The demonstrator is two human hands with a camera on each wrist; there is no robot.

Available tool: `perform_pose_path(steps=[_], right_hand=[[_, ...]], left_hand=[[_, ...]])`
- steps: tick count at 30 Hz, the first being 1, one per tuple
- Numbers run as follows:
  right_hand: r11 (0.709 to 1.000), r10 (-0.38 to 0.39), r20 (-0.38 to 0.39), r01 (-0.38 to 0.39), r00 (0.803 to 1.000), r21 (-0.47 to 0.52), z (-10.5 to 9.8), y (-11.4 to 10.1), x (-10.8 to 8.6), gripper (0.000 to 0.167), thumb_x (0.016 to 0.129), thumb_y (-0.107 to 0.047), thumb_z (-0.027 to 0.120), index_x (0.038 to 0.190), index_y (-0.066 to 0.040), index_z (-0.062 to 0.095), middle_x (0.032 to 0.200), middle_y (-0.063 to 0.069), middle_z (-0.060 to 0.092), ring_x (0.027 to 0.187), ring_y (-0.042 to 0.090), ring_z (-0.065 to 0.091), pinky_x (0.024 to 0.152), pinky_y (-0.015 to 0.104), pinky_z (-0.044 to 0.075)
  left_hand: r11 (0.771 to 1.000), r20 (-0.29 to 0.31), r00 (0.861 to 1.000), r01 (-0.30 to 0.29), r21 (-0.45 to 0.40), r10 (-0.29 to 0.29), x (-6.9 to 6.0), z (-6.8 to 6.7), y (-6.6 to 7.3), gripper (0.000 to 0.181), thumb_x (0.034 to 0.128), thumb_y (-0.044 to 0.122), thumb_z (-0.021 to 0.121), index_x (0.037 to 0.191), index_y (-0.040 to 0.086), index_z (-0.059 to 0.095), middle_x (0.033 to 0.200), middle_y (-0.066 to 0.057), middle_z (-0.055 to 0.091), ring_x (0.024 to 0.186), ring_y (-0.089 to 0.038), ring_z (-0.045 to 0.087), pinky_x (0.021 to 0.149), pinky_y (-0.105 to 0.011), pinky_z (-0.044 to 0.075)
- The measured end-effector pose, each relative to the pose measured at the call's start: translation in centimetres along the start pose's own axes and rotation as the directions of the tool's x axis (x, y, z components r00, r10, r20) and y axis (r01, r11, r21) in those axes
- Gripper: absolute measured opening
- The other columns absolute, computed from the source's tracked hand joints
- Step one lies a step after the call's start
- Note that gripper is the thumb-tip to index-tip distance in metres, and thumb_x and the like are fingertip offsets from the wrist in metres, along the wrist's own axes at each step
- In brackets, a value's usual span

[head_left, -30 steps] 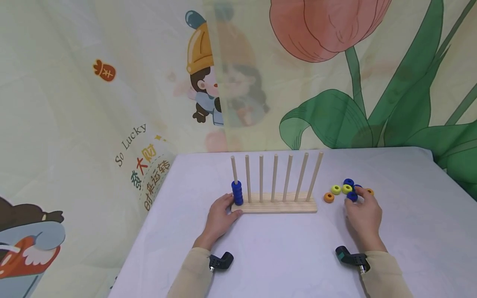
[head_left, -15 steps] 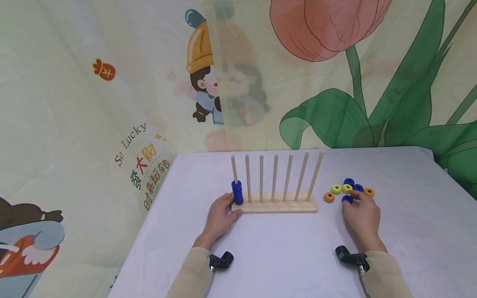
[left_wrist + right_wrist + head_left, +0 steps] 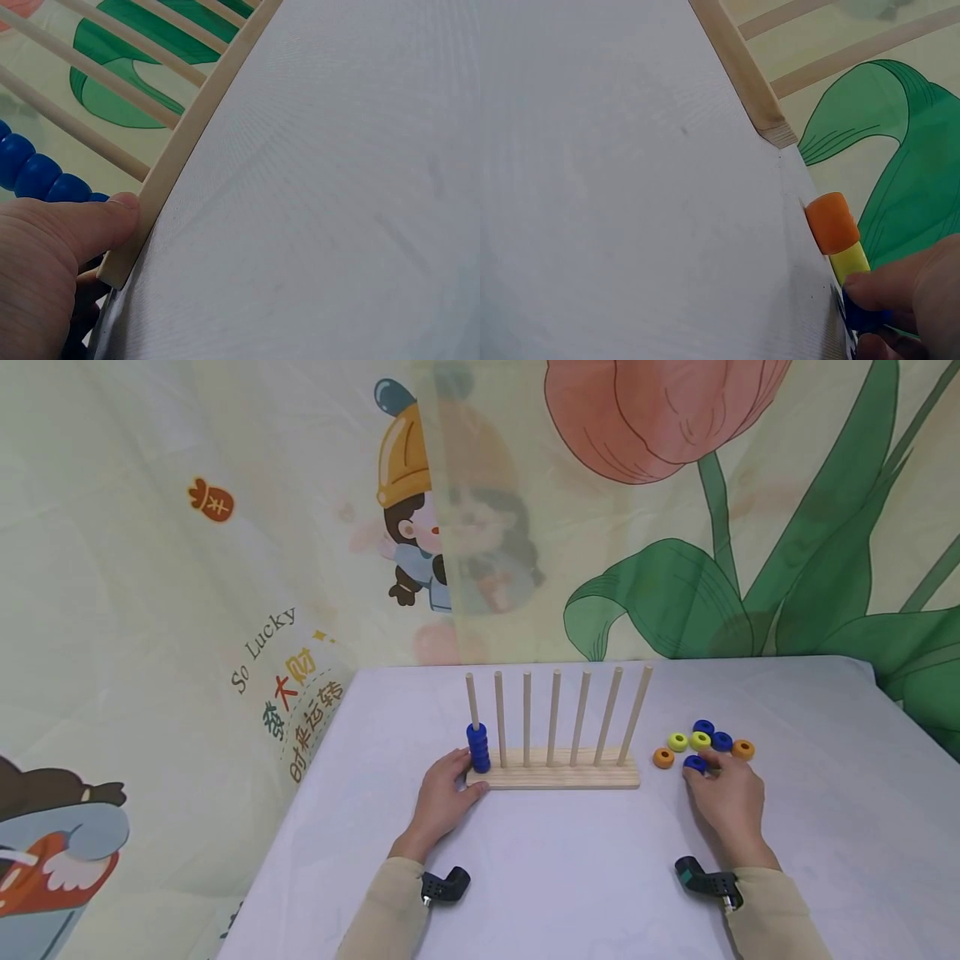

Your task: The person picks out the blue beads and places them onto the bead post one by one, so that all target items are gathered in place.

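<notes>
A wooden peg rack with several upright pegs stands on the table. Blue beads are stacked on its leftmost peg; the other pegs are bare. My left hand grips the left end of the base, and in the left wrist view its thumb lies against the front edge. To the right of the rack, my right hand pinches a blue bead between thumb and fingers, low at the table. In the right wrist view that blue bead is partly hidden by the thumb.
Loose beads lie around the right hand: an orange bead, another orange bead, yellow beads and blue beads. A white cloth covers the table, and a printed curtain hangs behind it.
My right hand has drawn the blue bead slightly left and toward me, away from the other loose beads. The left hand stays on the base.
</notes>
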State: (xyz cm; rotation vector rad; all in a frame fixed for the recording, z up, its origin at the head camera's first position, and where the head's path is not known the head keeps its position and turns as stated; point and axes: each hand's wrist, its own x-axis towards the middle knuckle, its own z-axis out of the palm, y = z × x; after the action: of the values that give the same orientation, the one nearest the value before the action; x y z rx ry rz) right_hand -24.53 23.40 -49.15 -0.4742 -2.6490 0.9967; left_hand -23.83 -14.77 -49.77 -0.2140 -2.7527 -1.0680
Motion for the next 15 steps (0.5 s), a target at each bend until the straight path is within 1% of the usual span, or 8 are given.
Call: perform_pose_path(steps=[4,7,10,11,13,15], right_hand=[[0.999,0.034,-0.012,-0.034,0.999,0.020,-0.09,-0.11,-0.01,0.044,0.093,-0.015,0.064,0.128,0.010,0.055,0.122,0.031,0.056,0.106,0.046,0.052,0.090,0.056,0.047],[0.996,0.074,-0.044,-0.072,0.996,0.053,-0.33,-0.19,-0.02,0.047,0.094,-0.021,0.063,0.129,0.009,0.054,0.123,0.031,0.057,0.101,0.043,0.054,0.079,0.049,0.047],[0.992,0.094,-0.082,-0.087,0.992,0.088,-0.50,-0.33,-0.09,0.047,0.095,-0.025,0.061,0.130,0.006,0.054,0.125,0.029,0.058,0.093,0.039,0.057,0.065,0.036,0.044],[0.992,0.091,-0.093,-0.082,0.991,0.096,-0.49,-0.37,-0.14,0.047,0.095,-0.026,0.061,0.129,0.005,0.055,0.125,0.028,0.059,0.090,0.037,0.059,0.062,0.031,0.042],[0.992,0.075,-0.101,-0.064,0.992,0.113,-0.45,-0.52,-0.23,0.046,0.095,-0.026,0.061,0.130,0.003,0.055,0.126,0.026,0.059,0.089,0.034,0.061,0.058,0.023,0.041],[0.991,0.047,-0.099,-0.034,0.994,0.132,-0.30,-0.66,-0.25,0.045,0.095,-0.025,0.062,0.130,0.001,0.055,0.125,0.025,0.060,0.088,0.032,0.062,0.055,0.019,0.040]], left_hand=[[1.000,-0.002,1.000,0.005,-0.001,-0.005,0.03,0.02,-0.03,0.054,0.0874,0.023,0.073,0.134,-0.001,0.057,0.142,-0.014,0.052,0.136,-0.036,0.042,0.113,-0.054,0.031],[1.000,-0.003,1.000,0.005,-0.003,-0.005,0.07,0.06,-0.02,0.054,0.0875,0.023,0.073,0.134,0.000,0.057,0.142,-0.014,0.052,0.136,-0.035,0.042,0.113,-0.054,0.031],[1.000,0.001,1.000,0.007,-0.006,-0.007,0.09,0.11,-0.03,0.055,0.0879,0.023,0.073,0.135,0.000,0.056,0.143,-0.013,0.052,0.137,-0.035,0.041,0.113,-0.053,0.030],[1.000,0.001,1.000,0.005,-0.006,-0.005,0.08,0.12,-0.03,0.055,0.0879,0.023,0.073,0.135,0.000,0.056,0.143,-0.013,0.052,0.137,-0.035,0.041,0.113,-0.054,0.031],[1.000,0.003,1.000,0.007,-0.010,-0.007,0.05,0.10,-0.03,0.055,0.0881,0.023,0.073,0.135,0.000,0.056,0.143,-0.013,0.052,0.137,-0.035,0.040,0.113,-0.054,0.030],[1.000,0.002,1.000,0.011,-0.008,-0.011,0.01,0.04,-0.02,0.055,0.0882,0.024,0.072,0.135,0.000,0.056,0.143,-0.013,0.052,0.137,-0.035,0.040,0.114,-0.053,0.030]])
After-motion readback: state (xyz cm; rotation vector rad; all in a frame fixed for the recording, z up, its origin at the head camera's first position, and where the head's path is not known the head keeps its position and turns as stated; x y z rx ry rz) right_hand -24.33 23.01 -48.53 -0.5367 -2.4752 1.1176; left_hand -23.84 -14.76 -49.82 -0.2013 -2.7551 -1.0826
